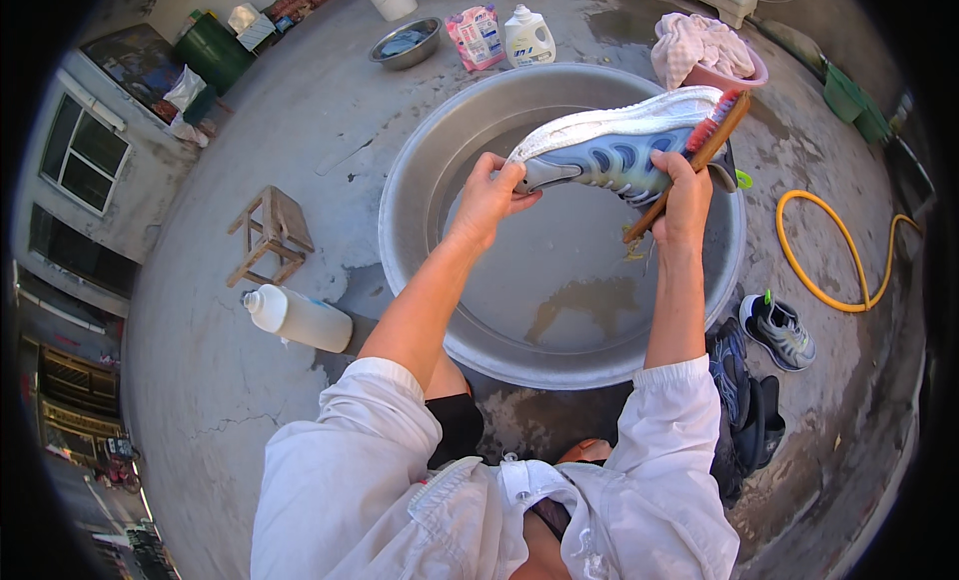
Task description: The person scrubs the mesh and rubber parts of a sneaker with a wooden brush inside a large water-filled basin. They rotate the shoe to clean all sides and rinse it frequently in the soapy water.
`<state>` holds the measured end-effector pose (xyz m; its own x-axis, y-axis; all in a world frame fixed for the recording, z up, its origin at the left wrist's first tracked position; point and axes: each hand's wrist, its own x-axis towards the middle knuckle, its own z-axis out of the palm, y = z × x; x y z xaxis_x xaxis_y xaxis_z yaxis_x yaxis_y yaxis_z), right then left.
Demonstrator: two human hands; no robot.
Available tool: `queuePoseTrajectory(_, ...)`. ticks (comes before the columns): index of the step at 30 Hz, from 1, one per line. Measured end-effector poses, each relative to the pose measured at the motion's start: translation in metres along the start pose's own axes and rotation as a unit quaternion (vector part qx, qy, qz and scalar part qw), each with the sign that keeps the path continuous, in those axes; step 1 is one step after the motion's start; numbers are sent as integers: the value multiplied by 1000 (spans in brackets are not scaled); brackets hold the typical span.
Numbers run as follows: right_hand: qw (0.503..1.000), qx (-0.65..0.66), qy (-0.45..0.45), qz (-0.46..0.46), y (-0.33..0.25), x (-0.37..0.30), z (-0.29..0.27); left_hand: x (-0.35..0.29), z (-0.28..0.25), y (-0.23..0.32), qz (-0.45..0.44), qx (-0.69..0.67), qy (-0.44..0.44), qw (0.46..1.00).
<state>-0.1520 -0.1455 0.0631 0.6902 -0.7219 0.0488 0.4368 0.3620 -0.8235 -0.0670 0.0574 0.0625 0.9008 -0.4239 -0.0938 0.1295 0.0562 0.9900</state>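
Over a wide metal basin (400, 180) I hold a grey-blue sneaker (609, 162) on its side, its white sole turned up and away from me. My left hand (491, 195) pinches one end of the shoe between thumb and fingers. At the other end my right hand (683, 195) grips a wooden scrub brush (721, 132) with red bristles, its thumb also pressing on the shoe. The bristles sit against the shoe's right end. Shallow water with a brownish patch lies in the basin below.
Left of the basin are a white bottle (300, 318) and a wooden stool (272, 235). Behind it stand a detergent jug (528, 38), a pink bag (475, 37), a metal bowl (430, 42) and a pink tub (749, 72) of cloth. Right: another sneaker (779, 332), dark shoes (731, 375), a yellow hose (784, 235).
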Motion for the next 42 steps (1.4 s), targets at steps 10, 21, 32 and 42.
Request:
queuePoseTrajectory(10, 1000, -14, 0, 9, -1, 1, 0, 0, -1, -5, 25, 41, -1, 999)
queuePoseTrajectory(21, 1000, 4, 0, 10, 0, -2, 4, -3, 10, -7, 10, 54, 36, 998)
queuePoseTrajectory(32, 999, -41, 15, -10, -2, -3, 3, 0, 5, -16, 24, 40, -7, 999)
queuePoseTrajectory(42, 1000, -24, 5, 6, 2, 0, 1, -4, 10, -5, 27, 116, 43, 992)
